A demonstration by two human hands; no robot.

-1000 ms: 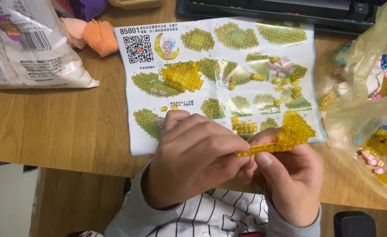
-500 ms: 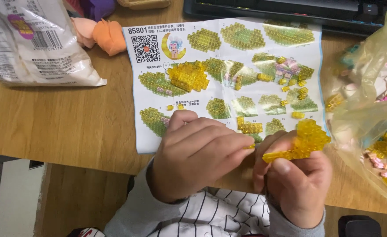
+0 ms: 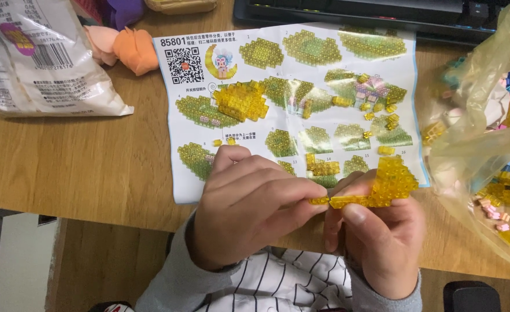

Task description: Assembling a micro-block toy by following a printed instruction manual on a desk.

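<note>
Head view, wooden desk point(image 3: 93, 167), instruction sheet point(image 3: 301, 75), keyboard point(image 3: 353, 11)

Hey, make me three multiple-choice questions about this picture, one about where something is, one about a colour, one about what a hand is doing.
1. Where does the instruction sheet lie?
A. on the wooden table
B. on the floor
C. inside the plastic bag

2. What colour is the brick assembly in the hands?
A. clear blue
B. clear yellow
C. solid red

3. What is the left hand doing?
A. resting flat on the table
B. reaching into the bag
C. pinching a small yellow piece at the assembly's end

Answers: 1 A, the sheet is spread flat on the wood. 2 B, the bricks are see-through yellow. 3 C, its fingertips close on the piece while the right hand grips the assembly.
</note>
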